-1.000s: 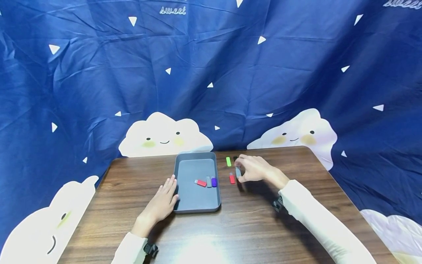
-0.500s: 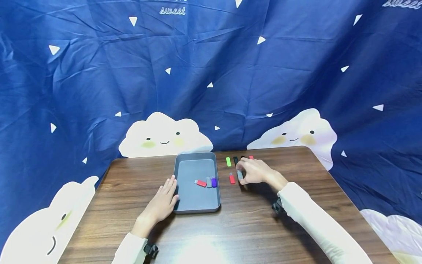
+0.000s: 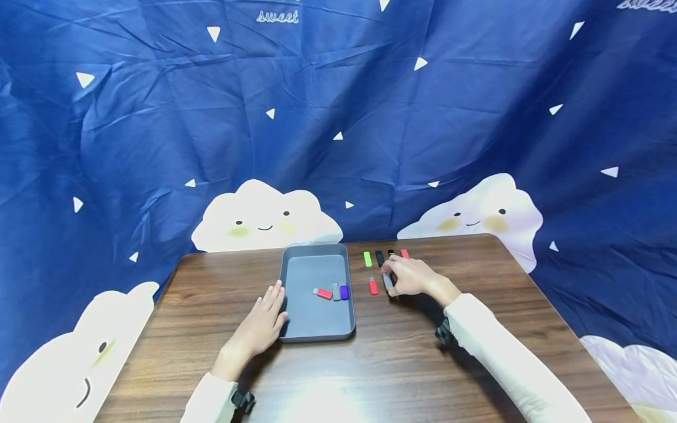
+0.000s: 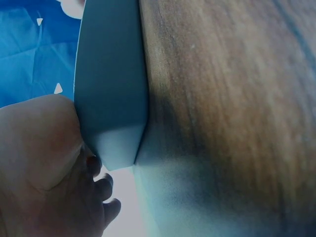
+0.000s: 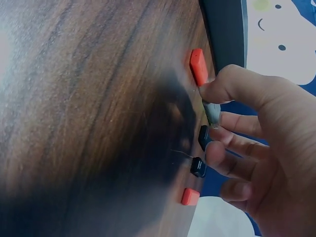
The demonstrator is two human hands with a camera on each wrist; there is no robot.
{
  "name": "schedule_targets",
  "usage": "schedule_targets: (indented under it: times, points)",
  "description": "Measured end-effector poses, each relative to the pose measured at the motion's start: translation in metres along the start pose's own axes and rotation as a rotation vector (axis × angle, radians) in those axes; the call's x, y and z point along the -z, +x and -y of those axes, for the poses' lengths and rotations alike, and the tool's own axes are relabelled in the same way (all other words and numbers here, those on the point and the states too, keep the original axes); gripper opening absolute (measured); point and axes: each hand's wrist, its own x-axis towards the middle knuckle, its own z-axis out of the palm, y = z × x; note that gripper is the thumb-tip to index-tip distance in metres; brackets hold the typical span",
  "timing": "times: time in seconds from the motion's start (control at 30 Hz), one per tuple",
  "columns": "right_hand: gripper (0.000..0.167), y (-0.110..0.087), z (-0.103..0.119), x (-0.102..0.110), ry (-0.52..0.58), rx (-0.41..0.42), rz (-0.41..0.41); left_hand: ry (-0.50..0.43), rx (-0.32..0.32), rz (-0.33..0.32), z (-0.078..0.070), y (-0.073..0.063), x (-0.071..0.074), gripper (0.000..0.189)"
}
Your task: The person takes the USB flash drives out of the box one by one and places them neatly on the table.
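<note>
My right hand (image 3: 412, 277) pinches a grey USB flash drive (image 3: 388, 281) between thumb and fingers, low over the table, right of the tray. In the right wrist view, the thumb and fingertips meet the grey drive's ends (image 5: 212, 112). My left hand (image 3: 259, 323) rests with extended fingers against the left side of the grey tray (image 3: 317, 338). Inside the tray lie a red flash drive (image 3: 322, 294), a grey one (image 3: 335, 291) and a purple one (image 3: 344, 292). Just left of the pinched drive, another red flash drive (image 3: 373, 286) lies on the table.
Behind the right hand, a row on the wooden table (image 3: 423, 364) holds a green flash drive (image 3: 367, 259), a black one (image 3: 379, 258), a second black one (image 3: 391, 252) and a red one (image 3: 404, 253). A blue cloud-print curtain (image 3: 370, 117) hangs behind.
My right hand has shifted slightly right and nearer with the grey flash drive, uncovering the black and red drives behind. The left hand and tray stay put.
</note>
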Motion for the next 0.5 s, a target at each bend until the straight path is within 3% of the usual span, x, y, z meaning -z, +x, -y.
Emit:
schedule_targets:
  times: [0.17,0.5]
  points:
    - [0.051,0.0016,-0.0036,-0.0039,0.020,-0.016,0.012,-0.005,-0.009,-0.022,0.0006,0.0009,-0.0007,0.059]
    - [0.054,0.0030,-0.0045,-0.0102,0.021,-0.018,0.019,0.026,0.036,0.042,-0.0008,0.0015,0.0030,0.060]
